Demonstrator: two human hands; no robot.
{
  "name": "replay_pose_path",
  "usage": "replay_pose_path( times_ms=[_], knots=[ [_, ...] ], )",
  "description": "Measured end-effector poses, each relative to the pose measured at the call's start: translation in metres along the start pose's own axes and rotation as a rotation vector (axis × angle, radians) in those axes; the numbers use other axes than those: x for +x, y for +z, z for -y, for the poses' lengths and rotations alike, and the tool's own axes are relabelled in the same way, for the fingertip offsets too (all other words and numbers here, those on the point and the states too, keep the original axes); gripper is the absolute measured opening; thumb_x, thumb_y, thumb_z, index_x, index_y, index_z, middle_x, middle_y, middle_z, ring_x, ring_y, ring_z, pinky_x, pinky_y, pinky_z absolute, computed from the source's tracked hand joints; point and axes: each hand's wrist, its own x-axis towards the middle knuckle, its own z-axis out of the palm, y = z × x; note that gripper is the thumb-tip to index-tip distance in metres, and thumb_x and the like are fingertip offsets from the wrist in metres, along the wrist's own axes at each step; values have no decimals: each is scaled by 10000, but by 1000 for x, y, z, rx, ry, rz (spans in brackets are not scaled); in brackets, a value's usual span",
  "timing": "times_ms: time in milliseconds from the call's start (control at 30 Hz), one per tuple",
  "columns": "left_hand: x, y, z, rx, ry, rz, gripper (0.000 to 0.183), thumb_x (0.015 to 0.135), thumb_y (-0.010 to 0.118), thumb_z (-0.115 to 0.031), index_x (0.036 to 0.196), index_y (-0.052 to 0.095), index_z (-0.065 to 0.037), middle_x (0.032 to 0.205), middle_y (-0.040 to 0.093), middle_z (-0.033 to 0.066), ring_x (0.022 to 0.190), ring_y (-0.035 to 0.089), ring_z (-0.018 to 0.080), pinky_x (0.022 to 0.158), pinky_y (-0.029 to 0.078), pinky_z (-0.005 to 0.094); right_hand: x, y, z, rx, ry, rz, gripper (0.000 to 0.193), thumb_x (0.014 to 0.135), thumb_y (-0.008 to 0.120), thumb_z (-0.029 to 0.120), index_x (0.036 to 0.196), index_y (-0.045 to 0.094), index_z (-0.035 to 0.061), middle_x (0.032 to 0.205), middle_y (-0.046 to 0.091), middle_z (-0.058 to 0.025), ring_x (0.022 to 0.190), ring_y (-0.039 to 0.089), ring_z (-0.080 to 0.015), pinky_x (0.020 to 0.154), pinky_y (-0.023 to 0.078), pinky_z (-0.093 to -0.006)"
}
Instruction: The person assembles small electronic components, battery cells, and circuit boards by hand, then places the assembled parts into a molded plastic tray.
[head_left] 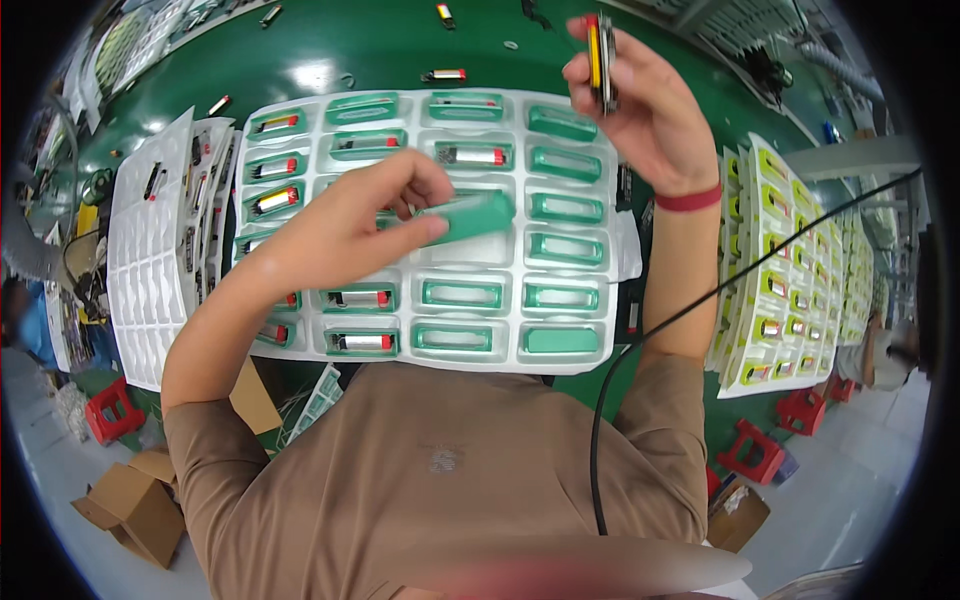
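A white molded tray (508, 272) with rows of green plastic casings lies in front of me. My left hand (385, 215) is closed on a green casing (478, 217), lifted and tilted over a pocket in the middle of the tray and slightly blurred. Raised beyond the tray's far right corner, my right hand (650, 115) pinches a battery piece (600, 62) with yellow, red and dark metallic parts; whether it is one piece or more I cannot tell. Several casings on the left and middle hold red-ended batteries, such as this battery (472, 155). The right column's casings hold none.
Stacked white trays (150, 250) stand at the left, and trays with yellow-green casings (785, 290) at the right. A black cable (690, 300) crosses over my right forearm. Loose batteries, among them one battery (444, 75), lie on the green table (390, 55) behind the tray.
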Motion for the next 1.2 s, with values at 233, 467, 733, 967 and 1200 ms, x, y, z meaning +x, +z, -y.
replay_pose_path(
  times_ms=[233, 467, 733, 967, 1200],
  knots=[
    [18, -12, 0, -1089, -272, -241, 382, 1043, 524, -234, 1372, 532, -41, 1236, 602, 63, 975, 599, 106, 808, 513, 250, -15, 36, -24, -208, -20, -79, 430, 926, 651, 0, 1331, 510, -1, 1128, 674, -106, 947, 676, -192, 818, 558, -307],
    [31, -7, -1, -919, -250, -224, 404, 1052, 455, -187, 1383, 508, 37, 1228, 631, 175, 958, 647, 144, 853, 535, 267, -20, 37, -37, -370, -184, -33, 179, 865, 659, -72, 1033, 642, -11, 1164, 650, -120, 964, 633, -144, 828, 537, -277],
    [33, -4, 2, -1090, -104, -143, 430, 1045, 390, -134, 1405, 461, 91, 1226, 630, 205, 1038, 670, 242, 963, 534, 340, -16, 57, -38, -1151, -553, 32, 156, 800, 723, -60, 937, 693, 8, 1084, 699, -113, 949, 658, -209, 848, 545, -289],
    [34, -2, 2, -1132, -44, -128, 433, 1055, 388, -160, 1398, 470, 91, 1270, 621, 219, 1103, 663, 271, 1011, 518, 360, -19, 64, -47, -1302, -640, -56, 180, 785, 727, -43, 955, 710, 15, 1050, 708, -110, 921, 690, -271, 768, 565, -338],
    [31, -1, 1, -1143, -52, -192, 427, 1066, 478, -224, 1382, 510, 63, 1249, 638, 178, 1081, 672, 274, 1003, 525, 381, -18, 73, -44, -1361, -634, -29, 203, 792, 717, -69, 980, 712, 6, 1034, 698, -125, 934, 699, -284, 785, 563, -338]
  ],
)
